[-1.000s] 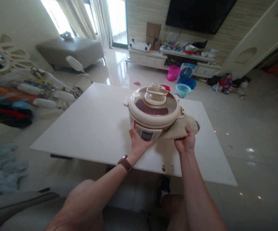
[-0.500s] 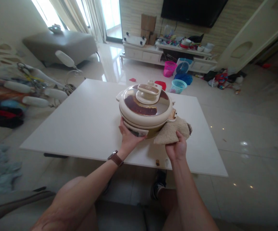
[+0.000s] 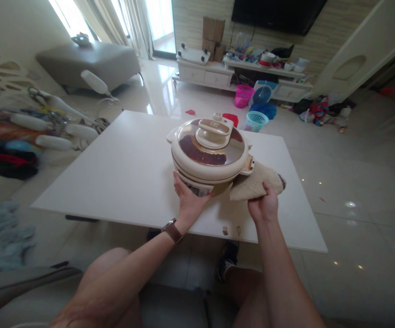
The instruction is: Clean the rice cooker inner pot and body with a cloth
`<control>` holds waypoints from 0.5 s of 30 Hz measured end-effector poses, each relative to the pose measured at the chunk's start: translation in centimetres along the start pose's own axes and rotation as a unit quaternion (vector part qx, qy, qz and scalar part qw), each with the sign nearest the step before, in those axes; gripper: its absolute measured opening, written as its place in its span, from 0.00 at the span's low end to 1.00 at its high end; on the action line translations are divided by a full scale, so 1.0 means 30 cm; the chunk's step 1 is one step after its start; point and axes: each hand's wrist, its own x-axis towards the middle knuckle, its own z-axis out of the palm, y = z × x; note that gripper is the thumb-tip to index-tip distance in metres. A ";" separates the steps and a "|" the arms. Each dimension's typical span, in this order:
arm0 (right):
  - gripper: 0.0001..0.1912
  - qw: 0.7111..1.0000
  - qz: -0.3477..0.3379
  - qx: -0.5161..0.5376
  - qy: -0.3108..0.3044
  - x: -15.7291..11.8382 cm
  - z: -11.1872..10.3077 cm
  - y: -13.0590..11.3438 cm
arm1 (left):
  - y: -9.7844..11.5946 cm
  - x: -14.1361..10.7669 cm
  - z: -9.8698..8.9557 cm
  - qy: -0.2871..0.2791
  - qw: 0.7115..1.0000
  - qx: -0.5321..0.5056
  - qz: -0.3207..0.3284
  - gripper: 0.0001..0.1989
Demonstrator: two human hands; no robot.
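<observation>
A cream electric cooking pot [image 3: 208, 175] stands on the white table [image 3: 115, 164]. Its lid [image 3: 202, 157] is on, with a dark see-through top and a raised handle. My left hand [image 3: 190, 200] grips the pot's front low down, with fingers and thumb around the control panel [image 3: 200, 189]. In my right hand [image 3: 265, 205] is a beige cloth [image 3: 252, 184], held by its near edge against the pot's right side, under the side handle [image 3: 248, 165]. Part of the cloth is hidden behind the pot's rim.
Two small stickers [image 3: 225, 230] lie at the table's near edge. On the floor beyond stand a pink basket [image 3: 243, 96] and a light-blue basket [image 3: 256, 121]. A cluttered TV cabinet [image 3: 218, 75] lines the wall, and a grey bench [image 3: 88, 66] stands far left.
My right hand has moved right with the cloth, drawing it partly away from the pot's front. My left hand keeps its grip on the pot. The view has shifted slightly.
</observation>
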 end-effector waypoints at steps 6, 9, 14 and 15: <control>0.15 0.999 0.018 0.039 -0.012 0.058 0.053 0.026 | 0.023 0.001 0.022 0.025 0.999 0.034 -0.012 0.79; 0.15 0.999 0.026 0.046 -0.004 0.057 0.056 0.036 | 0.028 0.007 0.021 0.018 0.998 0.059 -0.016 0.79; 0.16 0.997 0.036 0.052 -0.032 0.036 0.034 0.023 | -0.001 0.043 0.010 0.001 0.999 0.042 -0.004 0.80; 0.17 0.997 0.040 0.054 -0.042 0.032 0.031 0.023 | -0.013 0.058 0.006 -0.003 0.999 0.032 0.003 0.80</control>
